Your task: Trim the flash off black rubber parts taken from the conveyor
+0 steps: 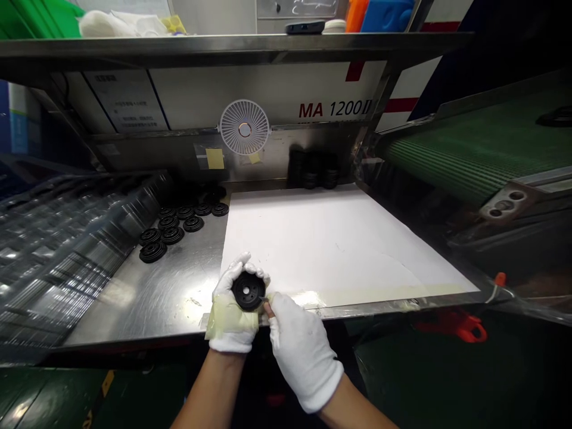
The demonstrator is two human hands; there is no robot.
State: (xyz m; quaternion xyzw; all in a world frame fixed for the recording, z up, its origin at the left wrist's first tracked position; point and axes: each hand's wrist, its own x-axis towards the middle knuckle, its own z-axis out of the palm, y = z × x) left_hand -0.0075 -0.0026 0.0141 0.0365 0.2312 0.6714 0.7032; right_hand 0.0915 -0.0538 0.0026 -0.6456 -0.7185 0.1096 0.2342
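Note:
My left hand (pixel 233 311), in a white glove wrapped with pale tape, grips a round black moulded part (pixel 248 291) with a central hole. My right hand (pixel 304 351), also white-gloved, pinches a small thin blade (pixel 263 299) whose tip is at the part's rim; most of its handle is hidden by my fingers. Both hands are just above the front edge of a steel table (pixel 147 286). Several similar black parts (pixel 172 226) lie in a group on the steel to the left, and a white sheet (pixel 330 238) covers the table's right side.
Dark stacks of parts (pixel 313 170) stand against the back wall. A steel shelf (pixel 223 47) spans overhead, with a white fan (pixel 245 127) beneath it. A green conveyor belt (pixel 482 143) runs at right; plastic-covered trays (pixel 58 250) lie at left.

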